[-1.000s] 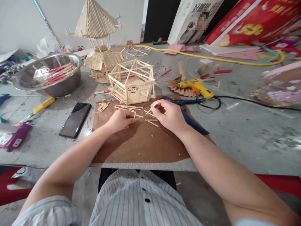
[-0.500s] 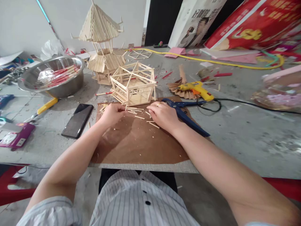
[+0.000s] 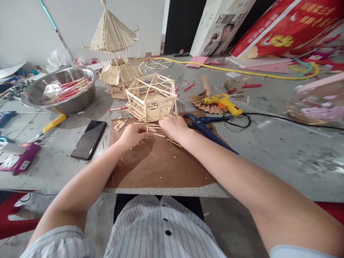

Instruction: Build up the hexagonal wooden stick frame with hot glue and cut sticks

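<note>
My left hand (image 3: 134, 136) is closed in a pinch, with a short wooden stick (image 3: 147, 131) upright at its fingertips. Just right of it, my right hand (image 3: 173, 127) reaches to the front foot of a hexagonal stick frame (image 3: 152, 95). Its fingers are curled under, and whatever they hold is hidden. Between and below the hands, several cut stick pieces (image 3: 159, 135) lie on a brown sheet (image 3: 158, 165). More short sticks (image 3: 120, 124) lie left of my left hand. Blue-handled cutters (image 3: 206, 130) rest beside my right forearm.
A stick pagoda (image 3: 115, 43) stands behind the frame. At left are a steel bowl (image 3: 80, 96) of red-tipped sticks, a phone (image 3: 89, 139) and a yellow-handled knife (image 3: 54, 123). A yellow glue gun (image 3: 224, 103) with a black cord lies right, before a yellow cable (image 3: 242, 71).
My right hand has moved left, closer to my left hand and the frame's front foot. My left hand has shifted slightly right and down, still pinching the short stick.
</note>
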### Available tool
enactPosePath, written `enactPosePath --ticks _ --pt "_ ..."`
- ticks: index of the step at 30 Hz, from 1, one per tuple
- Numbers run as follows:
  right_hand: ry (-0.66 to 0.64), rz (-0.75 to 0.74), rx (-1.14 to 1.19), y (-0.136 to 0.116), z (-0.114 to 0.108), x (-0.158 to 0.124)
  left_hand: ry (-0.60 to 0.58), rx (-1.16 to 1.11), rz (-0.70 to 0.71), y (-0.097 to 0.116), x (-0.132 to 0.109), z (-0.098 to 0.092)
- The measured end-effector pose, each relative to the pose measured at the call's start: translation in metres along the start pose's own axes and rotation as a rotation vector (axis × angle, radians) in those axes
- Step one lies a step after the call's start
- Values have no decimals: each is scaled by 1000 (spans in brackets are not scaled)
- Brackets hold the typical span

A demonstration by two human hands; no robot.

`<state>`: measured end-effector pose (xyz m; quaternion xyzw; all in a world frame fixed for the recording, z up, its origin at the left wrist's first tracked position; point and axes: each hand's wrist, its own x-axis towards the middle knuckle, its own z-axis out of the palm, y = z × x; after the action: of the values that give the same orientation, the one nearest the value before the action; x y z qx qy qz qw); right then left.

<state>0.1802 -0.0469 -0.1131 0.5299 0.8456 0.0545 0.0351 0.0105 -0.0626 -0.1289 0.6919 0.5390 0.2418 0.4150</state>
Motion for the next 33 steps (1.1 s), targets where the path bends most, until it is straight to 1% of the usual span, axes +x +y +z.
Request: enactPosePath --ticks 5,8,9,11,14,16,19,21,27,33 --pt "3 4 -32 4 -1 -7 -9 -24 -21 3 -2 2" --pt "72 44 23 10 0 -21 -27 -32 -50 7 -4 6" --pt "108 67 94 11 1 -26 -30 -42 -56 8 -5 8" --pt "158 111 337 10 4 -35 -34 -79 -70 11 -6 12" --pt "150 138 747 1 13 -43 -35 -145 -84 16 -8 18" --pt "151 168 865 -7 19 -46 -41 -173 -84 18 -9 21" --pt "178 241 833 -15 26 -47 -45 -198 -92 18 -9 22" --pt "198 247 790 -16 27 -47 -57 -203 -91 17 -8 21" --pt "276 145 675 -15 31 -47 -110 -179 -48 17 -9 20" --pt "283 54 542 -18 33 -49 -86 -82 -16 15 -10 24"
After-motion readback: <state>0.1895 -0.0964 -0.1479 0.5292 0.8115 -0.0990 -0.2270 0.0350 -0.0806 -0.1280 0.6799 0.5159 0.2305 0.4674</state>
